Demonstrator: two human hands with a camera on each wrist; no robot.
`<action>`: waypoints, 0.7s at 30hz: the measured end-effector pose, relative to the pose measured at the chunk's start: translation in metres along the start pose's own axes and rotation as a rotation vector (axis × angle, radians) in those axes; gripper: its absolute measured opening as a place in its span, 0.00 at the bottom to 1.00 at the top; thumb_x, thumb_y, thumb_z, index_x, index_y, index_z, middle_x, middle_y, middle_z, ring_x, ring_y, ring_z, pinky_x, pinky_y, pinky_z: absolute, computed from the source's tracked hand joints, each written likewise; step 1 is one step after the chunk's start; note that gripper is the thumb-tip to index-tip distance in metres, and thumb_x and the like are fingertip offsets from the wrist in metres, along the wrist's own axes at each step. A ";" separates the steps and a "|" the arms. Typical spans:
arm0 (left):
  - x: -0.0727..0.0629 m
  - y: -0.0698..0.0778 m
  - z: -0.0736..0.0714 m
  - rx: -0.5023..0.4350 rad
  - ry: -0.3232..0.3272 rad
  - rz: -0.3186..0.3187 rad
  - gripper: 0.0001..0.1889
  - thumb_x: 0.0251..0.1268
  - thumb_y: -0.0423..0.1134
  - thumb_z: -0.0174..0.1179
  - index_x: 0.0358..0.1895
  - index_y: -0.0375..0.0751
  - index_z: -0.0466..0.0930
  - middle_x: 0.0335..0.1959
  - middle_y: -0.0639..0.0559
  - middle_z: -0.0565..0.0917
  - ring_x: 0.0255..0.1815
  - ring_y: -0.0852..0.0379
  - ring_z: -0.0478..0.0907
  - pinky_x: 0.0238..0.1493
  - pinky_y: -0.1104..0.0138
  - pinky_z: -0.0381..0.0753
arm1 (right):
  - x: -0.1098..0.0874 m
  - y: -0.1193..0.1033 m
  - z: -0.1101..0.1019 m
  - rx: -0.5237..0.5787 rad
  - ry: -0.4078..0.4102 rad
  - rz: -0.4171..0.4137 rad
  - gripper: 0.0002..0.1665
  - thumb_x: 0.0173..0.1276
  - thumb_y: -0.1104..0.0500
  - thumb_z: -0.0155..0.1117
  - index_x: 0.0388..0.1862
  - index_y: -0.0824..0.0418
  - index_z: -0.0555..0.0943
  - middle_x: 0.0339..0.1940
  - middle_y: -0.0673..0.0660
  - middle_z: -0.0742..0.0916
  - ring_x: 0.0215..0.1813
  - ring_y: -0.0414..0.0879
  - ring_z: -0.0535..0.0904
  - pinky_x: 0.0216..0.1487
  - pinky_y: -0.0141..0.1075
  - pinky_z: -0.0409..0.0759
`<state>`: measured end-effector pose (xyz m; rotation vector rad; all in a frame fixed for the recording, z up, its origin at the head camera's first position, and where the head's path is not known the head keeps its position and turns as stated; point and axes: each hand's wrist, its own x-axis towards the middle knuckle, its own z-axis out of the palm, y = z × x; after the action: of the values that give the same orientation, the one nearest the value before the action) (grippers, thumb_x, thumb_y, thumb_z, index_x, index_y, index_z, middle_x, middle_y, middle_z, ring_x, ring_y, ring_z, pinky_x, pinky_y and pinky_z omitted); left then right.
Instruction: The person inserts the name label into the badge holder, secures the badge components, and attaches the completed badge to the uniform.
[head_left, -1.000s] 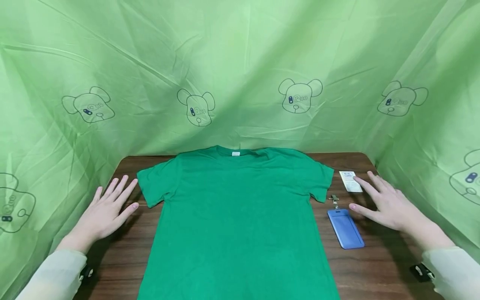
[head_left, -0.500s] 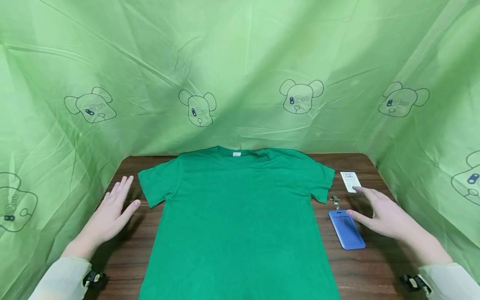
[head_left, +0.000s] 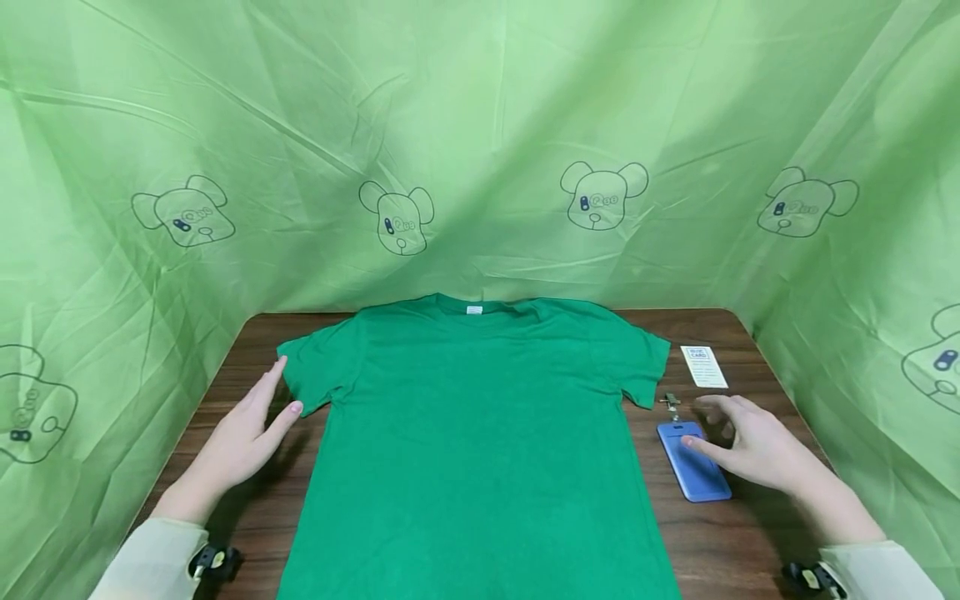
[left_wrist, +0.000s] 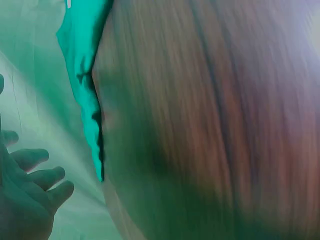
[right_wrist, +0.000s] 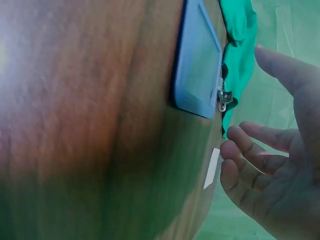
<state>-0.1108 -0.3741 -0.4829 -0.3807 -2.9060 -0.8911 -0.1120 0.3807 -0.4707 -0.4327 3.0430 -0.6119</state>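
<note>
Grips empty, left hand [head_left: 242, 437] and right hand [head_left: 756, 443] are edging inward, the latter apparently bypassing the white rectangular card [head_left: 704, 367] for the blue plastic badge holder [head_left: 694, 477] at four o'clock.

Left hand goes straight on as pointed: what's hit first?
Likely the green shirt sleeve, just ahead of the left hand; depth is unclear, so the hand might pass over it.

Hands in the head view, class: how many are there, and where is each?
2: the left hand is near one green sleeve; the right hand is near the blue badge holder. No others show.
</note>
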 end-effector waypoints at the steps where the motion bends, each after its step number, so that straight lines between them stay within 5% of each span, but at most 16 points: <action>1: 0.001 0.003 0.002 -0.011 -0.003 -0.009 0.42 0.89 0.49 0.54 0.92 0.60 0.37 0.90 0.36 0.50 0.86 0.24 0.51 0.77 0.27 0.57 | 0.000 0.000 0.002 0.002 -0.003 0.004 0.41 0.67 0.41 0.83 0.67 0.65 0.82 0.45 0.55 0.86 0.39 0.44 0.78 0.35 0.38 0.78; 8: 0.002 0.014 0.018 -0.034 -0.008 0.000 0.41 0.90 0.49 0.54 0.92 0.62 0.39 0.91 0.42 0.52 0.86 0.28 0.56 0.83 0.39 0.57 | 0.001 0.004 0.013 0.011 -0.041 0.051 0.47 0.63 0.36 0.84 0.68 0.66 0.81 0.45 0.55 0.85 0.38 0.43 0.77 0.33 0.39 0.76; 11: 0.002 0.017 0.024 -0.031 0.001 0.015 0.40 0.90 0.49 0.53 0.92 0.61 0.40 0.91 0.42 0.53 0.86 0.30 0.57 0.87 0.57 0.54 | 0.001 0.006 0.017 0.018 -0.047 0.064 0.50 0.60 0.35 0.86 0.68 0.68 0.81 0.46 0.56 0.85 0.38 0.44 0.77 0.33 0.39 0.76; 15: 0.001 0.022 0.030 -0.036 0.017 0.037 0.39 0.90 0.47 0.53 0.92 0.60 0.43 0.90 0.43 0.55 0.86 0.32 0.58 0.79 0.81 0.46 | 0.002 0.007 0.021 0.010 -0.042 0.078 0.51 0.57 0.33 0.87 0.66 0.68 0.82 0.47 0.59 0.85 0.39 0.45 0.77 0.35 0.40 0.77; 21: -0.002 0.036 0.036 -0.075 -0.005 0.068 0.38 0.90 0.45 0.54 0.92 0.58 0.46 0.90 0.43 0.56 0.87 0.31 0.56 0.77 0.84 0.44 | 0.008 0.010 0.022 0.031 -0.038 0.092 0.47 0.55 0.36 0.90 0.60 0.67 0.85 0.47 0.60 0.85 0.39 0.47 0.78 0.36 0.42 0.78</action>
<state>-0.0998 -0.3258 -0.4935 -0.4847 -2.8513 -0.9925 -0.1208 0.3794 -0.4943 -0.2973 2.9935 -0.6377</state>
